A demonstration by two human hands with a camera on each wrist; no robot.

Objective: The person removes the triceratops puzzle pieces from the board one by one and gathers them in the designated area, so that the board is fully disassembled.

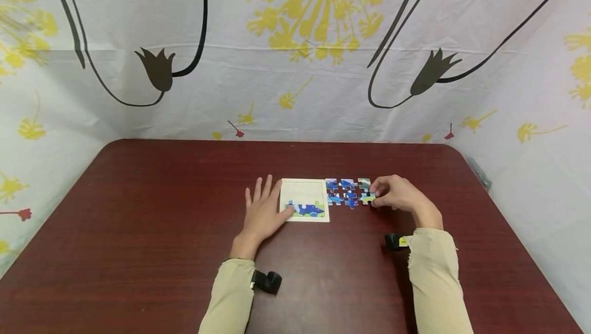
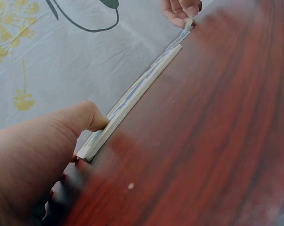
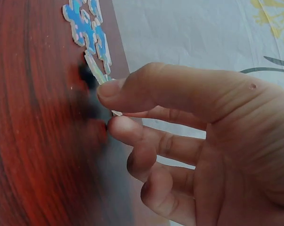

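A square wooden puzzle tray lies on the table, with joined blue and green pieces along its near edge. My left hand rests at the tray's left side, fingers spread and straight. Its thumb presses on the tray's near left corner. Beside the tray's right edge, several loose jigsaw pieces are laid out in two rows. My right hand pinches the green-and-blue jigsaw piece at the near right of that group between thumb and fingers. The piece stands tilted up in the right wrist view.
A dark red wooden table extends around the tray on every side. Behind it hangs a white cloth with flower prints. Each forearm wears a small black camera, the left one close above the table.
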